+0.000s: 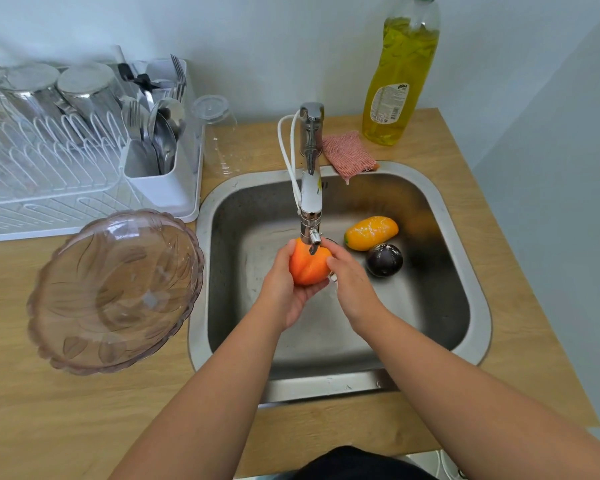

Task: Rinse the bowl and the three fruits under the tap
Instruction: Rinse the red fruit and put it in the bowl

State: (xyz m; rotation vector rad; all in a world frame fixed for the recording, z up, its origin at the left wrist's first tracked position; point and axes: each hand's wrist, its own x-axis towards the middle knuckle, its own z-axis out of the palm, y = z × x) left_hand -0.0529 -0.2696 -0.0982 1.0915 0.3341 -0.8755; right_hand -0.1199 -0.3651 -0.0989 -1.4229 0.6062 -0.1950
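An orange fruit [308, 268] is held directly under the tap [311, 174], over the middle of the sink [478, 306]. It is cupped from below and from the left by the left hand [284, 292], whose fingers are curled around it. The right hand [352, 282] is pressed against the fruit's right side, its thumb laid on the top and its fingers bent loosely; a firm grasp by this hand cannot be told.

Right of the tap's spout, a yellow-orange fruit [371, 233] is seen lying on the sink floor, and a dark purple fruit [384, 259] is set just beside it, nearer the person; whether the two touch cannot be told. Both lie apart from the hands.

Left of the tap, outside the sink, a clear pinkish bowl [115, 289] is stood on the wooden desk [49, 410], its rim reaching to the sink's left edge.
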